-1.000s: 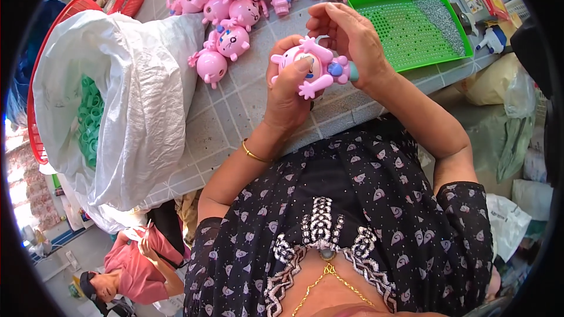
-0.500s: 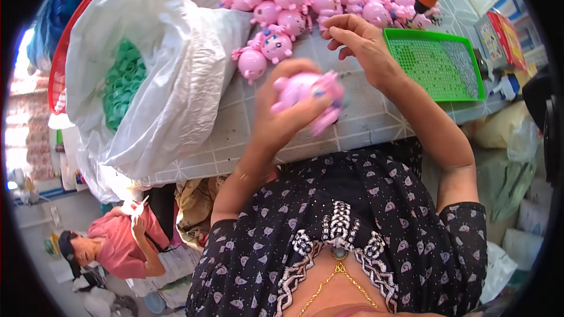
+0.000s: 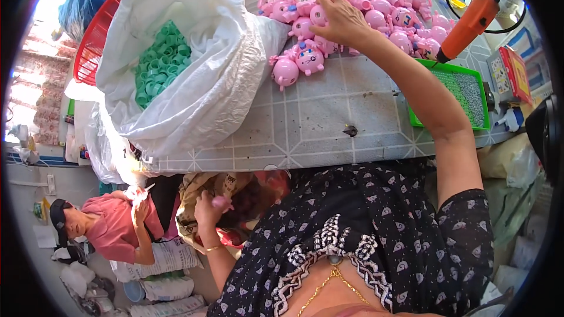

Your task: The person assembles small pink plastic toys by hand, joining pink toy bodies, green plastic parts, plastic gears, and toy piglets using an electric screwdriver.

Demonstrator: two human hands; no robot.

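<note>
My left hand is below the table's front edge, at the mouth of a brown printed sack. Its fingers hold a small pink animal-shaped toy, of which only part shows. Across the table, my right hand reaches to the near left side of a heap of pink toys. Thumb and fingers sit around one round pink toy, which touches its neighbours. Two pink toys lie at the heap's near edge.
A white sack of green plastic rings stands left, by a red basket. An orange electric screwdriver hangs over a green tray of small metal parts. A dark pointed piece lies on the table. Another person sits at lower left.
My left hand has carried a pink toy from above the table down to the brown sack. My right hand has moved from near the tray onto the heap. The whole view has shifted.
</note>
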